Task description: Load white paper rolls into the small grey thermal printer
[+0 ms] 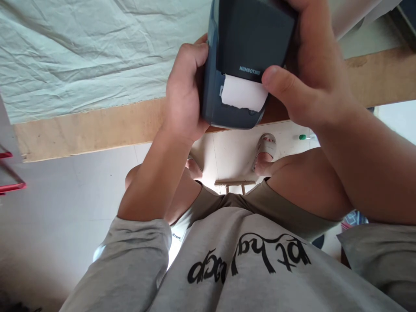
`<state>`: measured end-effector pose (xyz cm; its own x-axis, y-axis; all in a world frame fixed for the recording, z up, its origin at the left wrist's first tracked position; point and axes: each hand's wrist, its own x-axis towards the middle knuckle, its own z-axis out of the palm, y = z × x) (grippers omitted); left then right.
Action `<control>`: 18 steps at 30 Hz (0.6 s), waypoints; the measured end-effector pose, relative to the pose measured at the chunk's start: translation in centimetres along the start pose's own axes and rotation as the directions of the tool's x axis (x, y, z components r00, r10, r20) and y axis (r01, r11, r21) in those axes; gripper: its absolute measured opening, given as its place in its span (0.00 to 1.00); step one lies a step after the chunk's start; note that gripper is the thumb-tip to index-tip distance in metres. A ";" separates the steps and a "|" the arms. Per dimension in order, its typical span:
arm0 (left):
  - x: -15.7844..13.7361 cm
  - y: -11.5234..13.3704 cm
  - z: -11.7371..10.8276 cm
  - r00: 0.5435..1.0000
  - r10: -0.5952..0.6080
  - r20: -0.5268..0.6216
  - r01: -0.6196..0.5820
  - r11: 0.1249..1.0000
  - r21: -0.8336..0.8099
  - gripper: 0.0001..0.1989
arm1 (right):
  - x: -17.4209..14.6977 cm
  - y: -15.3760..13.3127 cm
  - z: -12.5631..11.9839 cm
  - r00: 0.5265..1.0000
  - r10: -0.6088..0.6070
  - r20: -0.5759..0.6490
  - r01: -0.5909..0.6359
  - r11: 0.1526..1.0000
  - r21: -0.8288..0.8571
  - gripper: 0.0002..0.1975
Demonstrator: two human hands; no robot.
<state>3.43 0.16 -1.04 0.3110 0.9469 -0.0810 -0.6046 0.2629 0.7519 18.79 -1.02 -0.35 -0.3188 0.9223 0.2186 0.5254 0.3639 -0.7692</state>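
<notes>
At the far left edge, red metal bars (11, 186) poke into view over the pale floor (65, 208). Above them a wrinkled pale green cloth (81, 52) covers a wooden tabletop (91, 125), whose bare plywood edge runs across the frame.

The left hand (185, 93) wraps around the left side of a dark blue-grey label printer (243, 52), fingers curled tight against its casing, so this hand is closed on the device. The printer is held in the air just in front of the table edge, between both hands. On its lid, small light lettering reads "NIIMBOT", with a further short line beside it too small to read. Just below the lettering a white label strip (243, 93) sticks out of the slot.

The right hand (308, 73) grips the printer from the right side and the top, its thumb (279, 84) lying against the right end of the label strip; this hand is clamped on the printer as well.

Under the printer, between the knees, a foot in a grey slide sandal (266, 147) rests on the floor, next to a small wooden stool (235, 185). A green-capped item (303, 137) lies on the floor farther right; what it is cannot be told.

Lowest in view, the grey sweatshirt (247, 268) carries black script lettering, seen upside down and not legible.
</notes>
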 end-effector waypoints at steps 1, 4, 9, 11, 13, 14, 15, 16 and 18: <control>0.0 0.0 0.0 1.000 0.009 0.001 -0.009 1.000 0.006 0.09 | 0.0 0.0 0.0 1.000 -0.010 0.005 0.010 1.000 0.009 0.32; 0.1 -0.1 0.0 0.998 0.053 0.025 -0.053 0.999 -0.004 0.09 | 0.1 -0.1 0.0 0.998 -0.054 0.030 0.053 0.998 0.038 0.32; 0.1 -0.2 -0.3 0.995 0.088 0.036 -0.088 0.996 0.021 0.08 | 0.2 0.1 -0.1 0.995 -0.092 0.041 0.091 0.996 0.011 0.33; 0.1 -0.2 -0.4 0.997 0.072 0.038 -0.074 0.996 0.045 0.08 | 0.3 0.2 0.0 0.997 -0.067 0.042 0.067 0.998 0.005 0.35; 0.2 -0.2 -0.5 0.998 0.057 0.038 -0.059 0.997 0.047 0.08 | 0.4 0.2 0.0 0.998 -0.050 0.032 0.049 0.999 0.022 0.36; 0.2 -0.2 -0.5 0.998 0.048 0.040 -0.050 0.998 0.040 0.08 | 0.4 0.2 0.0 0.999 -0.043 0.027 0.042 0.999 0.032 0.36; 0.1 -0.1 -0.4 0.998 0.047 0.045 -0.048 0.999 0.024 0.08 | 0.5 0.1 -0.1 0.999 -0.038 0.029 0.037 0.998 0.043 0.36; 0.1 0.0 -0.4 0.997 0.055 0.054 -0.055 0.998 0.001 0.08 | 0.5 0.0 -0.3 0.999 -0.037 0.040 0.035 0.998 0.057 0.35; -0.1 0.2 -0.2 0.995 0.032 0.092 -0.028 0.999 -0.038 0.10 | 0.5 -0.2 -0.8 0.999 -0.008 0.033 0.008 1.000 0.020 0.34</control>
<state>3.17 0.13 -1.02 0.3578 0.9338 0.0034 -0.6403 0.2427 0.7288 19.18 -0.55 0.44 -0.3489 0.9144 0.2053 0.5074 0.3684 -0.7790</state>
